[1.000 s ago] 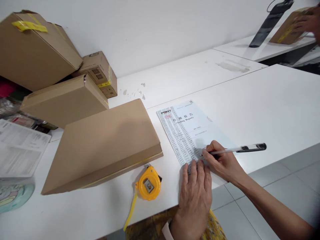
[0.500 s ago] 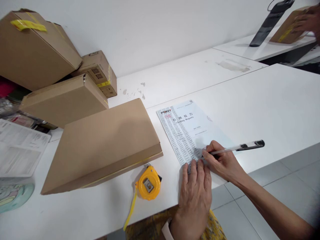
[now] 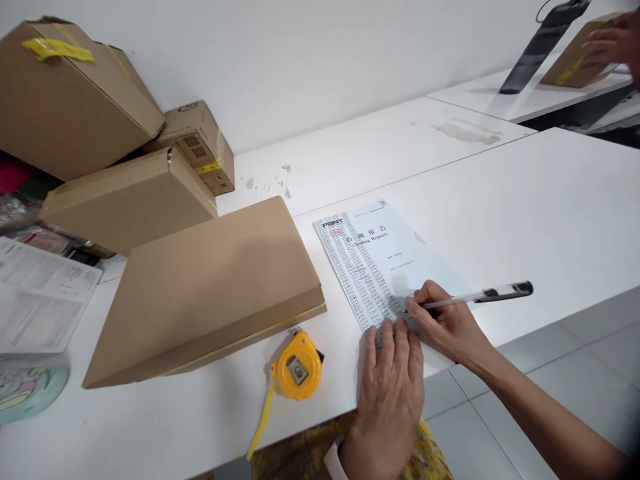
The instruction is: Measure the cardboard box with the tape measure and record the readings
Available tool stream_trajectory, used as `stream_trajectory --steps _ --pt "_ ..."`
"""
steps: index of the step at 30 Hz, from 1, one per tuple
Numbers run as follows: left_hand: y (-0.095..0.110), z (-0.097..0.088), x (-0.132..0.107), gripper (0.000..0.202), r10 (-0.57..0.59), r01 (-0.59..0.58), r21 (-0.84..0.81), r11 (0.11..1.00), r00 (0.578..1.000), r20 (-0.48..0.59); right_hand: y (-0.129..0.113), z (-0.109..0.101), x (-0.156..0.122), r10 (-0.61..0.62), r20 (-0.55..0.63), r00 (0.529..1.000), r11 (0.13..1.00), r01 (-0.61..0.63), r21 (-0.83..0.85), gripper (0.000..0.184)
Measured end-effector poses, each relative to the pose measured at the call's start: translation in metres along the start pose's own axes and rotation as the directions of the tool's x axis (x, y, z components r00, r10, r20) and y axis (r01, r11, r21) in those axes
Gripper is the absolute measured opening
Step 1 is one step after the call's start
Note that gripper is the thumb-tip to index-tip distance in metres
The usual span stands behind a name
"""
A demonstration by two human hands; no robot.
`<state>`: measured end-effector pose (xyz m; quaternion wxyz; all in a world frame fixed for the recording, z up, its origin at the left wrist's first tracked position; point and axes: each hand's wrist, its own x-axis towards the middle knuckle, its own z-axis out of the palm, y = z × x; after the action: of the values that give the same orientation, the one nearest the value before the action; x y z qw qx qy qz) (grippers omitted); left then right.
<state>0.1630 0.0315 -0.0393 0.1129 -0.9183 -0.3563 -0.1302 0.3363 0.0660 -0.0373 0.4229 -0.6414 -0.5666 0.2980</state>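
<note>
A pen (image 3: pixel 475 297) with a clear barrel and black cap on its back end is pinched in my right hand (image 3: pixel 447 323). Its tip meets the lower part of a printed testing report (image 3: pixel 395 250), whose left side carries columns of small handwriting. My left hand (image 3: pixel 391 380) lies flat with its fingers stretched out, the fingertips on the report's near edge. To the left of that hand rests a yellow tape measure (image 3: pixel 299 367), a short length of its tape pulled out toward the table's front edge.
A flat cardboard box (image 3: pixel 215 280) lies left of the report, with more cardboard boxes (image 3: pixel 75 100) stacked behind it. Printed sheets (image 3: pixel 40 293) are at far left. At the back right stand a dark bottle (image 3: pixel 540 50) and a box (image 3: pixel 575 60) under another person's hand (image 3: pixel 613 43).
My right hand and the pen have shifted very slightly to the right along the report. My left hand stays in place.
</note>
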Motion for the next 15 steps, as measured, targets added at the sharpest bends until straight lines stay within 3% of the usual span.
stream_trajectory --steps 15 --pt "0.0011 -0.0013 -0.0003 0.048 0.001 -0.001 -0.003 1.0 1.0 0.015 -0.0049 -0.0007 0.0019 0.01 -0.018 1.0 1.0 -0.01 -0.009 0.027"
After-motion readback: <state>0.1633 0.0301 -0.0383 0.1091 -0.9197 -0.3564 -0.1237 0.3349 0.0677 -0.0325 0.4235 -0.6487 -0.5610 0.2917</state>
